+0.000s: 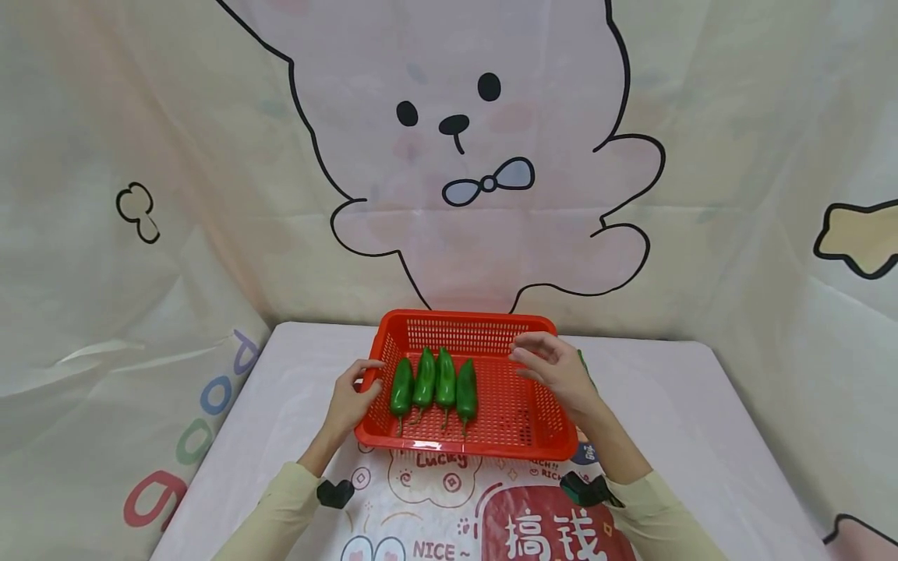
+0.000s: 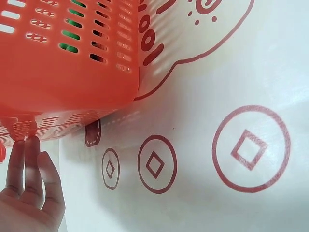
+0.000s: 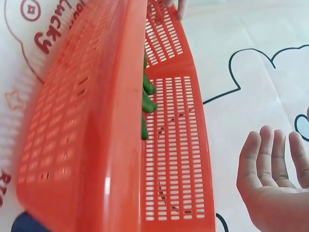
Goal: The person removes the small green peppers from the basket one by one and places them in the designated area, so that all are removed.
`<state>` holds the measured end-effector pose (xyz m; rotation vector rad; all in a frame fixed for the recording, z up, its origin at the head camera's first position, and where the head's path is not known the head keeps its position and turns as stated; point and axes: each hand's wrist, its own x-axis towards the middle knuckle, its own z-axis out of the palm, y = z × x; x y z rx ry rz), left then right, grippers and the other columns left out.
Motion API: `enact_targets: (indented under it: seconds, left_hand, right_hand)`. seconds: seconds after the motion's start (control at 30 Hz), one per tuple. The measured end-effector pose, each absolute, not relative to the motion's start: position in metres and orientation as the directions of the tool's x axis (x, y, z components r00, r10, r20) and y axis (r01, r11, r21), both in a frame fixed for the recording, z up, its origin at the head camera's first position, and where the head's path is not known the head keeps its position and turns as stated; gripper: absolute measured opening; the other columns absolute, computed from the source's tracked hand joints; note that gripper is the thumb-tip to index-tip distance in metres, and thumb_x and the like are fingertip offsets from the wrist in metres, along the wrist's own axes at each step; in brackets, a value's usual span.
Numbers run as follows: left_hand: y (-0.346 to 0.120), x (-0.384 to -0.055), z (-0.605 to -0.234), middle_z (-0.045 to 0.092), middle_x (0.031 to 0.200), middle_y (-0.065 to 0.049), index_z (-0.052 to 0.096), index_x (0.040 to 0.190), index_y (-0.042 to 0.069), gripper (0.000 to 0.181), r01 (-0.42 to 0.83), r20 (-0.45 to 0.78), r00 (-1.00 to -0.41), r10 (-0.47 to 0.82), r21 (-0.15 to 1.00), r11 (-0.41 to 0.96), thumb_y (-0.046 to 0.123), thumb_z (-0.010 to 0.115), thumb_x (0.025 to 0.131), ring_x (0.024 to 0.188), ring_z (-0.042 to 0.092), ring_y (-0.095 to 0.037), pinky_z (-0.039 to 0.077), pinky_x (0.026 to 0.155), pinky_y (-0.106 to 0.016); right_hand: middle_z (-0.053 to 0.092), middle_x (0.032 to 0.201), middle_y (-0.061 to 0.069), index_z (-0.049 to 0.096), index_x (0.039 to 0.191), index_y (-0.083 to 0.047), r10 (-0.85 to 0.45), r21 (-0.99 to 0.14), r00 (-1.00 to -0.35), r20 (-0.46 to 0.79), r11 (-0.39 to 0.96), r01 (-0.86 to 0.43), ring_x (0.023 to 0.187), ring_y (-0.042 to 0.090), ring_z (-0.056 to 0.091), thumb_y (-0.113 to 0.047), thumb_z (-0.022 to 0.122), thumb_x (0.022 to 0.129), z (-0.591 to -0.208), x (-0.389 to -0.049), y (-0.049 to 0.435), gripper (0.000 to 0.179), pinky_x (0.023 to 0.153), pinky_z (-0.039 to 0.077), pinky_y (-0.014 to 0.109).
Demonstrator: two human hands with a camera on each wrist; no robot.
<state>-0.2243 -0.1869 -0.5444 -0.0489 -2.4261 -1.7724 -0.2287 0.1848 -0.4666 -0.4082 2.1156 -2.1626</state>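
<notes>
A red plastic basket [image 1: 491, 447] with slotted walls stands on the table. Inside, toward its left, several green chili peppers [image 1: 445, 379] lie side by side, stems toward me. My left hand [image 1: 354, 397] grips the basket's left rim, its fingertips reaching over the edge. From below, the left wrist view has other fingers [image 2: 31, 164] of this hand against the slotted wall. Over the basket's right side hovers my right hand [image 1: 554, 370], fingers loosely bent and nothing between them. In the right wrist view its palm faces up beside the basket, and the wall hides most of the peppers.
Under the basket lies a white table cover [image 1: 421, 514] with printed red words and drawings. A thin green edge [image 1: 588, 368] shows just right of my right hand, mostly hidden. Behind the table hangs a cloth backdrop [image 1: 484, 257] with a cartoon bear.
</notes>
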Motion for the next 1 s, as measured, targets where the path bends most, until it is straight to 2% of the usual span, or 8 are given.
enact_targets:
  seconds: [0.2,0.37,0.47,0.6,0.7,0.77,0.87,1.0]
  left_hand:
    - [-0.188,-0.225,-0.546,0.062,0.114,-0.020,0.065,0.125,0.006,0.031,0.101,0.120,-0.992,-0.049,0.950,0.295,-0.001,0.061,0.095,0.087,0.064,-0.033,0.061,0.069,-0.037]
    - [-0.188,-0.226,-0.545,0.061,0.111,-0.027,0.063,0.127,-0.001,0.032,0.107,0.122,-0.992,-0.038,0.957,0.271,-0.005,0.059,0.095,0.086,0.064,-0.043,0.061,0.067,-0.045]
    - [-0.185,-0.219,-0.530,0.059,0.112,-0.031,0.061,0.127,-0.005,0.032,0.102,0.113,-0.993,-0.022,0.957,0.271,-0.006,0.058,0.095,0.088,0.063,-0.048,0.060,0.070,-0.051]
    - [-0.181,-0.208,-0.509,0.058,0.114,-0.033,0.060,0.127,-0.007,0.032,0.106,0.114,-0.993,-0.010,0.956,0.274,-0.007,0.058,0.095,0.089,0.063,-0.047,0.059,0.073,-0.054]
    - [-0.180,-0.206,-0.506,0.058,0.115,-0.033,0.060,0.127,-0.007,0.032,0.109,0.117,-0.993,-0.014,0.957,0.269,-0.007,0.057,0.095,0.090,0.063,-0.047,0.059,0.074,-0.056]
    - [-0.180,-0.206,-0.507,0.058,0.115,-0.034,0.060,0.127,-0.007,0.032,0.105,0.113,-0.993,-0.017,0.958,0.268,-0.007,0.057,0.095,0.090,0.062,-0.048,0.058,0.075,-0.057]
    - [-0.180,-0.207,-0.507,0.057,0.115,-0.034,0.060,0.127,-0.006,0.032,0.097,0.105,-0.994,-0.019,0.960,0.264,-0.007,0.057,0.095,0.091,0.062,-0.049,0.058,0.075,-0.057]
    - [-0.179,-0.207,-0.507,0.057,0.115,-0.033,0.061,0.127,-0.005,0.032,0.087,0.096,-0.995,-0.023,0.962,0.259,-0.007,0.057,0.095,0.093,0.061,-0.051,0.058,0.075,-0.056]
  right_hand:
    - [0.062,0.120,0.023,0.057,0.131,0.005,-0.262,-0.994,-0.959,0.109,-0.047,-0.100,0.107,0.027,0.066,-0.017,0.068,0.099,-0.470,-0.234,0.167,0.040,0.090,0.055,0.039]
    - [0.064,0.118,0.016,0.057,0.131,0.006,-0.288,-0.995,-0.954,0.087,-0.072,-0.069,0.108,0.028,0.065,-0.015,0.068,0.099,-0.474,-0.236,0.157,0.040,0.091,0.055,0.041]
    - [0.063,0.119,0.017,0.059,0.130,0.002,-0.290,-0.996,-0.953,0.085,-0.057,-0.071,0.109,0.028,0.065,-0.016,0.069,0.099,-0.473,-0.238,0.152,0.037,0.091,0.055,0.041]
    - [0.060,0.123,0.020,0.059,0.130,0.002,-0.288,-0.995,-0.953,0.097,-0.023,-0.094,0.110,0.032,0.063,-0.019,0.069,0.098,-0.466,-0.244,0.147,0.039,0.094,0.053,0.048]
    - [0.058,0.125,0.019,0.059,0.130,0.003,-0.292,-0.994,-0.950,0.110,-0.015,-0.111,0.113,0.039,0.060,-0.018,0.070,0.098,-0.461,-0.251,0.144,0.040,0.094,0.052,0.051]
    - [0.059,0.126,0.017,0.059,0.130,0.002,-0.296,-0.993,-0.949,0.111,-0.003,-0.115,0.116,0.041,0.058,-0.019,0.070,0.098,-0.459,-0.257,0.142,0.040,0.093,0.053,0.048]
    - [0.057,0.129,0.019,0.059,0.131,0.001,-0.308,-0.992,-0.944,0.117,0.017,-0.128,0.117,0.037,0.058,-0.019,0.070,0.098,-0.457,-0.264,0.138,0.040,0.093,0.054,0.046]
    - [0.055,0.133,0.024,0.055,0.135,0.006,-0.333,-0.991,-0.937,0.109,0.043,-0.130,0.117,0.031,0.058,-0.017,0.069,0.099,-0.458,-0.273,0.135,0.045,0.095,0.052,0.050]
